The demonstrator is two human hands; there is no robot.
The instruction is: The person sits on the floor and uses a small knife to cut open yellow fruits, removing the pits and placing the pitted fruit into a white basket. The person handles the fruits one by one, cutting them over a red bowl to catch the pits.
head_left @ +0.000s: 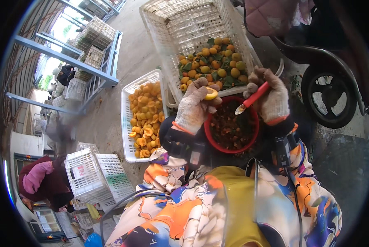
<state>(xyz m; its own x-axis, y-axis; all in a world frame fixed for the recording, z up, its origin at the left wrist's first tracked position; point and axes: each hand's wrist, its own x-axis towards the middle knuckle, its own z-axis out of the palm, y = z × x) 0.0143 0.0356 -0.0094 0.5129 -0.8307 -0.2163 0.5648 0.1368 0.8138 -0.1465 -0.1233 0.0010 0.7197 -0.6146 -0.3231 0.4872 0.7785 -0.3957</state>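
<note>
My left hand (194,105), in a soiled white glove, grips a cut apricot (211,94) whose yellow flesh faces right. My right hand (273,99), gloved too, is closed round a red-handled pitting tool (256,95); its small metal tip points down-left, and a curved metal piece shows beyond the fingers. Below and between both hands stands a red bucket (256,131) with dark pits and leaf scraps inside. Beyond them, a tilted white crate (164,45) has whole apricots (213,61) and green leaves in its near end. Apricot halves (145,111) fill a white basket (124,123) at the left.
At the right is a wheeled vehicle's black wheel (329,97), with a pink quilted cover (266,16) above it. Stacked white crates (87,171) stand at the lower left beside a bending person (40,179). Blue metal racking (65,57) holds more crates farther off.
</note>
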